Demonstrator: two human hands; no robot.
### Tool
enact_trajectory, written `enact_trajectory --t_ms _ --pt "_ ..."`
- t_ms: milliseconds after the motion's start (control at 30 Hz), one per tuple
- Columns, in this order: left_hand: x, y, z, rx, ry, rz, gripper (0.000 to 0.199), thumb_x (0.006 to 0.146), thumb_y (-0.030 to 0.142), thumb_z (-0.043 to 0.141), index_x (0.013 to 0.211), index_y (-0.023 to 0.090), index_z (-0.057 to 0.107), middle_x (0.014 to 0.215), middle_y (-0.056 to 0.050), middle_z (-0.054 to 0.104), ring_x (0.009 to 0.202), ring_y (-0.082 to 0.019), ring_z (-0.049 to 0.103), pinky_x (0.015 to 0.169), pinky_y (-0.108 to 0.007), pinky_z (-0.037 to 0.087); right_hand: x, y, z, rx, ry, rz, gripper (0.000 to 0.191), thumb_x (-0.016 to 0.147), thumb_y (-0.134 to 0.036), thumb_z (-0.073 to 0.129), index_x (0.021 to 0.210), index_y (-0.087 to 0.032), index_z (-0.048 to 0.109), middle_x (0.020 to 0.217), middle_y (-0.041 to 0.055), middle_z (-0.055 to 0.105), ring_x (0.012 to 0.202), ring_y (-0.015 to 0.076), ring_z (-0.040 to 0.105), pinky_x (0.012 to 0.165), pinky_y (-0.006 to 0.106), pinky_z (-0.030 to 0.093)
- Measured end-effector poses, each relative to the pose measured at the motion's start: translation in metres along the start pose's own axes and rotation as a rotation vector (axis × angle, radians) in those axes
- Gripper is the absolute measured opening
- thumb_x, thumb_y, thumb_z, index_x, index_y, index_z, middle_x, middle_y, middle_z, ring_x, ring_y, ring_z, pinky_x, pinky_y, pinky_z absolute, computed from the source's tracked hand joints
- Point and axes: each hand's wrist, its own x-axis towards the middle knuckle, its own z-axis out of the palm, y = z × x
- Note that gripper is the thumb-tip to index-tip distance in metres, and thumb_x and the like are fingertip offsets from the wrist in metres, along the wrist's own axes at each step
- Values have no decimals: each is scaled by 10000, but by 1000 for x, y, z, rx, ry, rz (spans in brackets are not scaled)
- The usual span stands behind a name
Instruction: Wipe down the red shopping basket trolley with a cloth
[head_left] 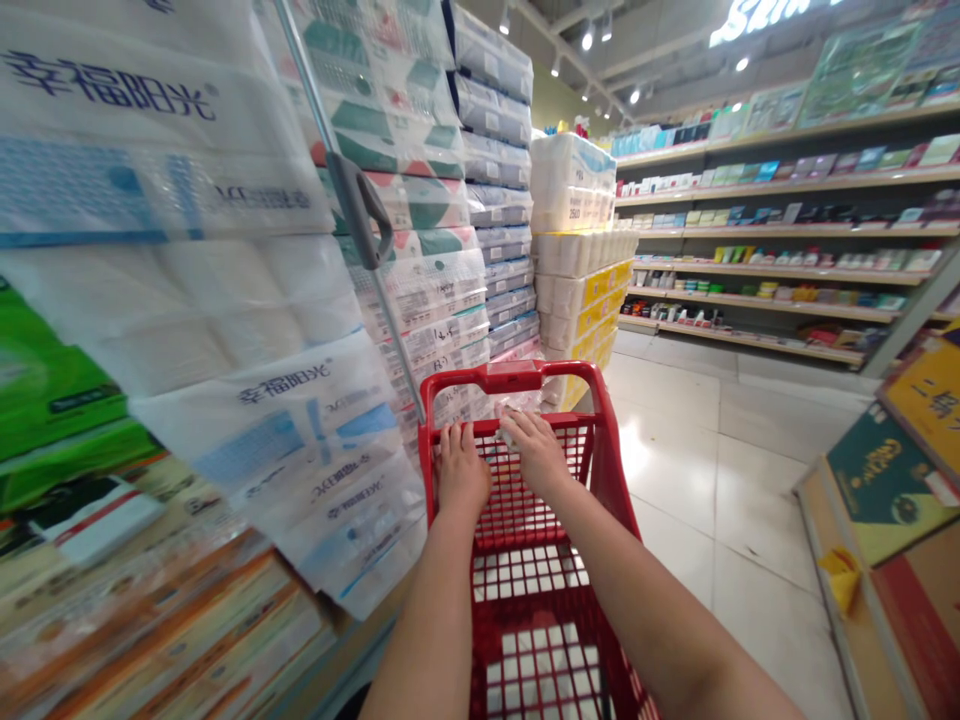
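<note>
"How do the left fingers (457,440) sit?"

"Side by side, laid over the inner edge of the red basket (616,470). Their undersides are hidden, so I can't tell whether they grip it or only rest."

"And the right fingers (531,428)?"

"Loosely spread on that edge, near the left ones, with a pale scrap (508,436) at their tips. What it is, and whether they pinch it, I can't make out."

"Good enough for guiding the basket?"

"I'd want a fuller wrap. Hands this close together probably steer weakly; set one toward each side and push evenly. The top bar (514,378), raised just beyond them, looks the better hold."

"Where is the basket, exactly?"

"Below the hands, just beside the stacked packs (315,410) on the left. That side needs the care."

"Because of the pole (399,345)?"

"Yes. It rises from the far left corner and slants left, and its grip (355,205) shows in front of the packs. Whether it touches them I can't tell, but it could snag the plastic. I'd stand it straighter or lower it before turning."

"Which way is roomier?"

"Right, over the pale floor (675,500). Swing gently, though: boxes (877,470) edge the far right, and long shelves (772,232) stand across the way ahead."
</note>
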Motion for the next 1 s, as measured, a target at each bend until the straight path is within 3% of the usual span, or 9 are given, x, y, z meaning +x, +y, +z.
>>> enact_trajectory --t_ms 133,200,300,400,467,633,800,900,1000 --pt "0 0 0 -12 7 -1 617 774 97 504 1381 109 394 1481 -140 385 1421 -312 233 1141 -507 311 4 -1 -2 160 255 187 651 793 -16 404 1416 -200 365 1498 125 341 1295 218 436 1006 389 445" --pt "1 -1 -1 -28 11 -1 614 769 95 513 1373 117 405 1476 -138 392 1420 -312 239 1145 -500 309 6 -3 -1 187 345 245 559 833 -65 418 1380 -181 395 1440 150 396 1269 219 458 990 394 461" --pt "2 -1 -1 -41 18 2 604 771 92 516 1366 125 415 1464 -139 406 1414 -310 256 1142 -499 318 8 -7 5 130 253 135 458 847 -69 415 1281 -183 507 1318 128 522 1281 216 437 1071 422 389" --pt "2 -2 -1 -35 7 -9 574 791 100 500 1359 133 424 1461 -140 413 1412 -310 263 1137 -508 322 7 -12 8 60 64 -81 475 837 -69 446 1280 -215 533 1355 89 525 1336 210 379 1129 427 307" --pt "2 -2 -2 -27 -6 -14 558 800 105 488 1355 130 433 1466 -141 408 1415 -314 260 1138 -514 316 5 -14 7 25 -10 -140 508 834 -79 467 1308 -252 518 1394 55 507 1358 206 356 1145 436 265" --pt "2 -1 -1 -15 -17 -8 615 761 76 493 1371 114 422 1488 -136 384 1423 -318 244 1136 -511 321 3 -13 4 -61 35 81 568 848 -69 430 1391 -237 439 1427 57 488 1361 224 360 1151 471 200" --pt "1 -2 1 -20 -22 -22 579 814 130 476 1389 112 409 1492 -150 381 1427 -316 238 1133 -524 312 -1 -18 14 -32 -20 19 612 832 -39 407 1418 -216 414 1473 58 435 1433 224 239 1156 441 210" --pt "-2 5 -5 -18 30 -31 637 825 160 479 1446 145 338 1529 -136 327 1436 -309 222 1128 -527 306 -1 -19 15 12 -15 50 607 853 -53 387 1441 -206 377 1472 71 437 1427 220 265 1159 456 211" --pt "-3 15 -15 -28 66 102 703 811 139 483 1483 207 285 1570 -82 256 1462 -273 154 1154 -507 247 0 -13 15 104 22 75 584 889 -104 380 1463 -190 327 1466 98 440 1397 214 332 1156 467 233"
